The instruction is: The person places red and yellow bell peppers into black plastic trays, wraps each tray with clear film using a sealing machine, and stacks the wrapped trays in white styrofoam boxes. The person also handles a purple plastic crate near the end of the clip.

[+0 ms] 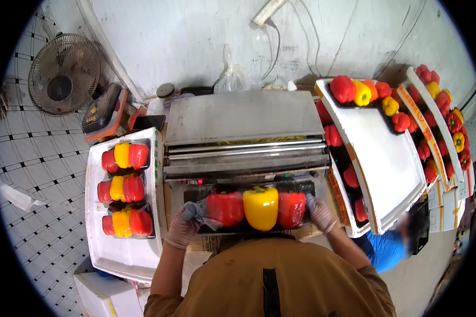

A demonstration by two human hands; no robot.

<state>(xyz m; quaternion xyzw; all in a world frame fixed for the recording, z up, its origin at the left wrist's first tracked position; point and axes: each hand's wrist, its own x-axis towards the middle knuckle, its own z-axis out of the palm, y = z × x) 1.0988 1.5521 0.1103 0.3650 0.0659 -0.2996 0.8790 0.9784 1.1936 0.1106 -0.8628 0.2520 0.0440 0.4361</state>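
In front of me lies a black tray point(240, 229) with a yellow bell pepper point(261, 209) between two red bell peppers, one on the left point(224, 209) and one on the right point(292, 210). Clear plastic film point(210, 222) is bunched at its left end, where my left hand point(183, 225) grips the film and tray. At the opposite end, my right hand point(321, 215) has its fingers closed on the tray's edge. Thin clear gloves cover both hands. Just beyond the tray stands a metal film-wrapping machine point(242, 117) with rollers point(246, 150) and a small red light.
A white foam box point(123, 261) at left holds three wrapped pepper trays point(123, 188). Foam boxes point(384, 158) with more peppers point(343, 89) are stacked at right. A person in blue point(386, 249) is low at right. A fan point(63, 75) and a weighing scale point(103, 109) stand at upper left.
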